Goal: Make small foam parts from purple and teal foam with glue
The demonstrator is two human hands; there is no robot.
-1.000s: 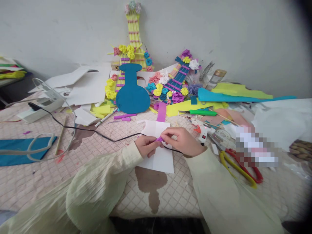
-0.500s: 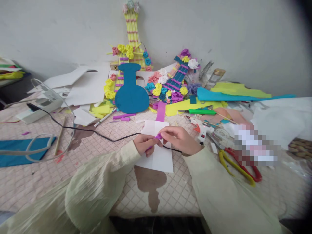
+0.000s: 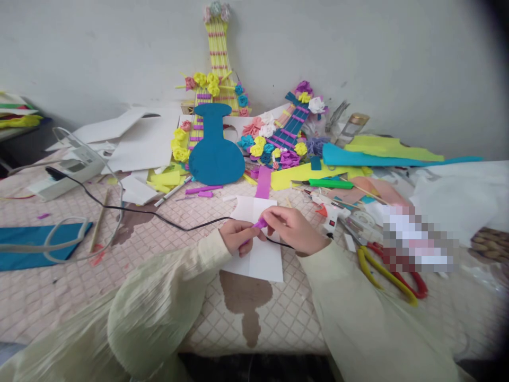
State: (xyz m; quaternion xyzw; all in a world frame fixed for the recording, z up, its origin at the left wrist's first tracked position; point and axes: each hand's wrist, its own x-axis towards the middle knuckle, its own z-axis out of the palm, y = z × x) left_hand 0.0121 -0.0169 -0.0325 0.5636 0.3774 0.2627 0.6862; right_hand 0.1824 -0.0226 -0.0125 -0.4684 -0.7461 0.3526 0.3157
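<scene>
A small piece of purple crepe paper (image 3: pixel 260 223) is pinched between my two hands. My left hand (image 3: pixel 239 236) has its fingers closed on the lower end of it. From the right, the thumb and fingertips of my right hand (image 3: pixel 293 229) grip its upper end; the fingers hide most of the piece. Beneath both hands lies a creased white sheet of paper (image 3: pixel 262 265). A black cord (image 3: pixel 186 228) passes over the table and under my hands. Just beyond the sheet is a flat purple strip (image 3: pixel 263 182).
Behind stands a blue guitar-shaped cutout (image 3: pixel 217 159), beside flower-decked paper guitars (image 3: pixel 292 127). To the right are a glue gun (image 3: pixel 332 212), a green cutter (image 3: pixel 330 183) and yellow-and-red-handled scissors (image 3: pixel 368 268). A power strip (image 3: pixel 66 178) and a folded blue sheet (image 3: pixel 24 257) lie left.
Both hands keep their hold on the purple crepe paper, with only a slight shift of the fingers. The whole view has moved very slightly.
</scene>
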